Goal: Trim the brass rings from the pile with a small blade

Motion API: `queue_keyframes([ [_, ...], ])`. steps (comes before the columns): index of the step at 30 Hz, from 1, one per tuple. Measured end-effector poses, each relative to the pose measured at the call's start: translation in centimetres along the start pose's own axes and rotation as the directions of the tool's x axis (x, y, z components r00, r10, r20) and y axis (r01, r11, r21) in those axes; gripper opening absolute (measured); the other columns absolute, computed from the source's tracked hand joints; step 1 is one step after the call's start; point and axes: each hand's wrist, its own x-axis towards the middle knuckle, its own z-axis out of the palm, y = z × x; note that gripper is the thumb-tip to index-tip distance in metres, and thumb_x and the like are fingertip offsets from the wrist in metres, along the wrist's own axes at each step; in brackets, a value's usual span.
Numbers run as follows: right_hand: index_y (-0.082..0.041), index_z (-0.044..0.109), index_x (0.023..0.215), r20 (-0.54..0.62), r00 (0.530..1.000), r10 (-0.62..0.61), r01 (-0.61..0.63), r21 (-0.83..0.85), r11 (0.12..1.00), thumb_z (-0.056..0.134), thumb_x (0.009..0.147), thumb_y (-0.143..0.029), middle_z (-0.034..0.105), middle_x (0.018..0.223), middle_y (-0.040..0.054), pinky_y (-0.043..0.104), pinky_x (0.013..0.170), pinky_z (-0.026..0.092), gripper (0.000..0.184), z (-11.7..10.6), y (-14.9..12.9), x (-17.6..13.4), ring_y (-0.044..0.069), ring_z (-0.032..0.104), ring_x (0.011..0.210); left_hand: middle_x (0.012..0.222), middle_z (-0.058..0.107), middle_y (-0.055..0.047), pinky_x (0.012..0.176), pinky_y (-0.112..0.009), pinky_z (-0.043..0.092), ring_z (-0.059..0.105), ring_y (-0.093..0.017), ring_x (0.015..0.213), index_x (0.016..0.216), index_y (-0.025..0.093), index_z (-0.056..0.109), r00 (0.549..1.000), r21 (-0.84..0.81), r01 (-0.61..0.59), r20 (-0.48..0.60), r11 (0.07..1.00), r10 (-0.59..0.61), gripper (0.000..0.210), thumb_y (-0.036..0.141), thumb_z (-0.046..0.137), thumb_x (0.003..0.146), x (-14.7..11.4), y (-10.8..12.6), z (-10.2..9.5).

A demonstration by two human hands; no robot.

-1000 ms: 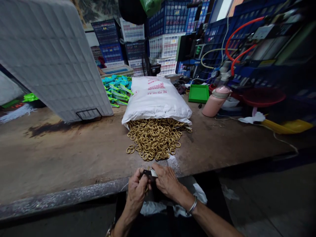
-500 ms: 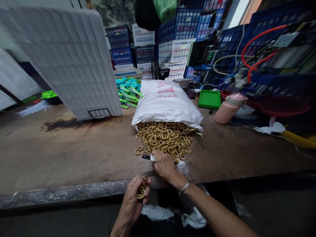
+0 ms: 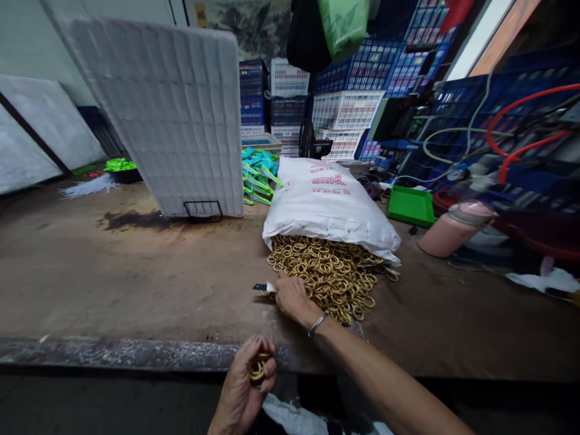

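My left hand [image 3: 242, 380], below the table's front edge, curls around several brass-coloured rings [image 3: 257, 370]. My right hand [image 3: 292, 297] is closed on a small blade [image 3: 260, 287] with a white wrapped grip, its dark end pointing left just above the tabletop. That hand is at the left front side of a heap of gold rings [image 3: 330, 269], and its fingertips hide some of them. The heap spills from the mouth of a white sack [image 3: 333, 202] with red print, which lies on its side.
A tall white padded panel [image 3: 181, 121] leans on a black wire stand at left. Teal and green plastic pieces [image 3: 260, 169] lie behind the sack. To its right are a green tray [image 3: 410, 205] and a pink bottle [image 3: 455, 229]. Stacked crates [image 3: 347, 109] line the back.
The view has swung left, so the scene sits further right. My right hand, still with the blade, has moved left along the front of the ring heap. My left hand keeps its rings.
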Motion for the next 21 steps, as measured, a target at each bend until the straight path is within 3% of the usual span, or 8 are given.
queue_keyframes([
  [10,-0.018,0.052,0.104,-0.086,0.996,-0.010,0.009,-0.017,1.000,0.041,0.080,-0.016,0.057,0.099,0.0099,0.025,0.060,0.038,0.027,-0.2,0.0,-0.7,0.018,0.059,0.075,0.060,0.051,0.003,0.035,-0.015,0.017,0.040,-0.003,0.040,0.065,0.015,0.047,0.999,0.068,-0.010,-0.052,0.998,0.014,0.028,0.036,0.067,0.067,1.2,-0.8,0.2],
  [21,-0.016,0.058,0.095,-0.073,0.997,-0.033,0.032,-0.008,0.999,0.040,0.081,-0.016,0.059,0.095,0.0116,0.025,0.061,0.040,0.023,0.6,-0.1,0.2,0.018,0.060,0.074,0.059,0.050,0.003,0.036,-0.016,0.019,0.042,-0.004,0.041,0.065,0.015,0.047,0.998,0.178,-0.035,-0.046,0.983,0.044,0.031,0.039,0.066,0.066,1.2,-0.9,0.6],
])
